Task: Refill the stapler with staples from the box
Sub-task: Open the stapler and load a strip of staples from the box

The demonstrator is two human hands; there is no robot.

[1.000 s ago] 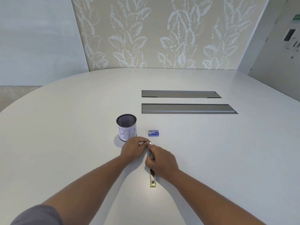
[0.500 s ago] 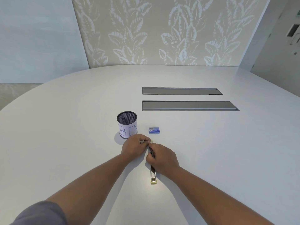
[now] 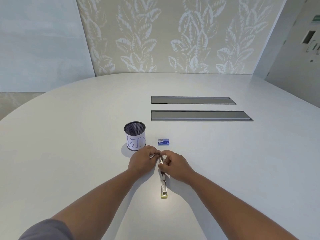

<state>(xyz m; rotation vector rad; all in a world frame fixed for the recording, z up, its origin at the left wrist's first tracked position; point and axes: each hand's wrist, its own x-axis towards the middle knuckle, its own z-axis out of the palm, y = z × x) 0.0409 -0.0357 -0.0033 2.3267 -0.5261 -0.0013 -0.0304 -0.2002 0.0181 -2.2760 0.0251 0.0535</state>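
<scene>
A stapler (image 3: 163, 185) lies opened flat on the white table (image 3: 69, 153), long and thin, its yellow-green end toward me. Both hands meet at its far end. My left hand (image 3: 141, 161) pinches something small and metallic at the far tip; what it is cannot be told. My right hand (image 3: 174, 166) has its fingers curled round the stapler's far part. The small blue staple box (image 3: 163, 141) sits closed just beyond the hands, apart from them.
A black mesh cup (image 3: 134, 135) with a paper label reading "BIN" stands to the left of the staple box. Two long grey cable hatches (image 3: 199, 116) are set into the table further back. A patterned wall stands behind the table.
Both hands stay at the stapler's far end. The right hand's fingers have shifted slightly on the stapler. The camera has tilted a little.
</scene>
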